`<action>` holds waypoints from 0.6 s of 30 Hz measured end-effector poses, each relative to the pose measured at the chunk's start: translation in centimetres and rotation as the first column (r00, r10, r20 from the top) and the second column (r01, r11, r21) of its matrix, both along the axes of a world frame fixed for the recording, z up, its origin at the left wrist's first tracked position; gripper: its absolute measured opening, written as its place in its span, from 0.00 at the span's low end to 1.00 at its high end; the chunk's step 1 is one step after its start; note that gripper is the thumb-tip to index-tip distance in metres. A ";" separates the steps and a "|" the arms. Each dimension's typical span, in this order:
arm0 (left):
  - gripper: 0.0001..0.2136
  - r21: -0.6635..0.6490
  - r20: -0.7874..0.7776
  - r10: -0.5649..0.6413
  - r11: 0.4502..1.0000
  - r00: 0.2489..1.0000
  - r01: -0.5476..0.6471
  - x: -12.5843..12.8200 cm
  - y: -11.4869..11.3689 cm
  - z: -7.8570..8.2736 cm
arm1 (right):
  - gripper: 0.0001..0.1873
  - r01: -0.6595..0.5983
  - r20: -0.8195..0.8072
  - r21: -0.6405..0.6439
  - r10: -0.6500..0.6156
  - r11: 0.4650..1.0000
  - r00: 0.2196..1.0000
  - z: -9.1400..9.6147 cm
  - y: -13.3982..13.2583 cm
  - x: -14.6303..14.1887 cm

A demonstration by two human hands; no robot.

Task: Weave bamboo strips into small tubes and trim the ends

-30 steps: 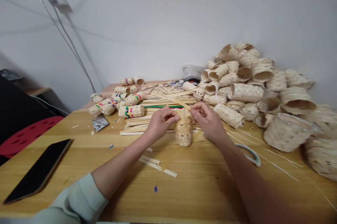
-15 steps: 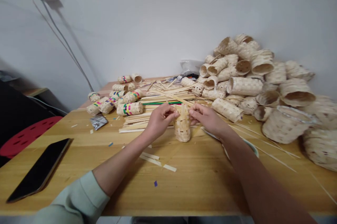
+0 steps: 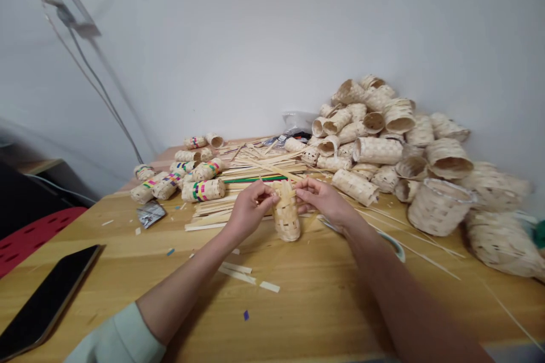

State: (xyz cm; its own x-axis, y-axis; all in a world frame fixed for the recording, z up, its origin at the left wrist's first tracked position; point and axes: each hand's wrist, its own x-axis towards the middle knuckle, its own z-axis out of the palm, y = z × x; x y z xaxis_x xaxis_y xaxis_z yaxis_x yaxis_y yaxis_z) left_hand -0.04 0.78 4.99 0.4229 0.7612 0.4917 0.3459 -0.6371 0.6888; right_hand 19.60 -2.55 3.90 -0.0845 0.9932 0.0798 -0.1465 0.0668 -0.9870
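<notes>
Both of your hands are on the work: your left hand (image 3: 252, 209) grips one side of a small woven bamboo basket (image 3: 286, 218), and your right hand (image 3: 321, 198) pinches the loose strips at its upper edge from the other side. The basket stands upright between them, low on the wooden table (image 3: 323, 312), and you cannot tell whether its base bears on the wood. Just behind it lies a spread of flat bamboo strips (image 3: 264, 169), with a few green ones among them. To the left sit short woven tubes with coloured bands (image 3: 203, 191), and near them lies a crumpled foil packet (image 3: 150, 213). A large heap of finished woven baskets (image 3: 374, 147) rises against the white wall (image 3: 255, 39) on the right. Nearer you, a few cut strip offcuts (image 3: 237, 274) and small coloured scraps dot the tabletop, and a black smartphone (image 3: 46, 295) lies at the left edge. A pale curved hoop (image 3: 394, 245) sits by your right forearm. Beyond the table's left side is a red perforated seat (image 3: 34, 226), and a cable (image 3: 100, 101) runs down the wall.
</notes>
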 end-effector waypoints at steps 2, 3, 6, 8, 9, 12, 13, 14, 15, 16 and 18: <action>0.06 -0.017 0.015 -0.008 1.000 1.000 0.008 0.0 -0.1 0.1 | 0.18 -0.001 0.004 -0.022 0.001 1.000 1.000 0.2 -0.1 0.2; 0.06 -0.024 0.022 -0.013 1.000 1.000 0.014 0.0 -0.1 0.1 | 0.17 0.007 0.012 -0.030 -0.007 1.000 1.000 0.3 -0.1 0.4; 0.06 -0.025 0.037 -0.016 1.000 0.999 0.017 0.1 -0.1 0.1 | 0.17 0.041 0.033 -0.019 -0.040 0.999 0.999 0.6 -0.1 0.7; 0.06 -0.019 0.036 -0.008 1.000 0.999 0.009 0.2 0.0 0.0 | 0.18 0.029 0.049 0.013 -0.030 0.999 0.998 0.7 -0.1 0.8; 0.06 -0.017 0.033 -0.006 1.000 0.999 0.006 0.3 0.0 0.0 | 0.18 0.017 0.067 0.035 -0.019 0.999 0.998 0.7 -0.1 0.8; 0.06 0.003 0.022 -0.006 1.000 1.000 0.006 0.3 0.0 0.0 | 0.16 0.023 0.157 0.118 -0.041 0.993 0.987 0.4 0.0 0.5; 0.06 0.010 0.020 -0.013 1.000 1.000 0.013 0.3 0.0 0.0 | 0.15 0.043 0.189 0.147 -0.070 0.988 0.980 0.3 0.0 0.4; 0.06 0.015 0.019 -0.024 1.000 1.000 0.024 0.2 0.0 0.1 | 0.15 0.062 0.213 0.171 -0.099 0.983 0.972 0.1 0.0 0.2; 0.05 0.015 0.019 -0.040 0.999 0.999 0.040 0.1 0.0 0.2 | 0.15 0.076 0.227 0.185 -0.118 0.980 0.967 0.0 0.0 0.2; 0.05 0.010 0.021 -0.060 0.998 0.998 0.060 0.0 0.0 0.3 | 0.14 0.080 0.236 0.190 -0.124 0.979 0.964 0.0 0.0 0.1; 0.03 -0.017 0.021 -0.101 0.995 0.995 0.101 -0.5 -0.1 0.6 | 0.15 0.067 0.248 0.183 -0.112 0.981 0.962 -0.1 0.0 0.0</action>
